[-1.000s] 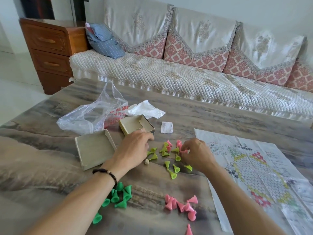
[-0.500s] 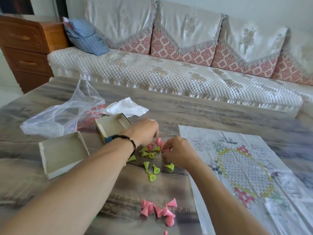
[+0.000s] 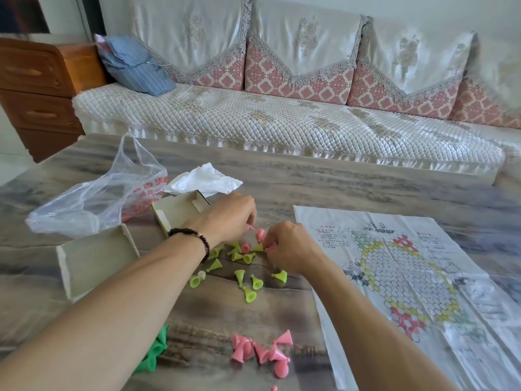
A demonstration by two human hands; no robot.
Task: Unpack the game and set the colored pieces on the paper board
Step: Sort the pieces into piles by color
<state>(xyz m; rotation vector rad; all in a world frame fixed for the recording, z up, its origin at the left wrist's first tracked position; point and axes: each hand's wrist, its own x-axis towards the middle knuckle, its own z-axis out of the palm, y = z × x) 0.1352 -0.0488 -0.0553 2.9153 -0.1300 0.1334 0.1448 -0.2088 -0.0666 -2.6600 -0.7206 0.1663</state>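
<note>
Small cone-shaped game pieces lie loose on the table. Several yellow-green pieces (image 3: 248, 277) are scattered below my hands, with a few pink pieces (image 3: 260, 234) mixed in at the top. A sorted pink group (image 3: 260, 352) lies near the front, and dark green pieces (image 3: 155, 354) peek out beside my left forearm. My left hand (image 3: 228, 217) pinches a pink piece at the scatter's upper edge. My right hand (image 3: 290, 249) pinches another pink piece. The paper board (image 3: 408, 277) with its hexagon grid lies flat to the right, with no pieces on it.
Two open cardboard box halves (image 3: 93, 258) (image 3: 174, 210) sit left of the pieces. A clear plastic bag (image 3: 93, 198) and a crumpled white wrapper (image 3: 205, 182) lie behind them. A sofa (image 3: 282, 119) runs along the table's far side, a wooden cabinet (image 3: 36, 88) at left.
My left hand has moved right and up from beside the box to the pink pieces and now pinches one. My right hand stays over the same cluster. The camera view shifted.
</note>
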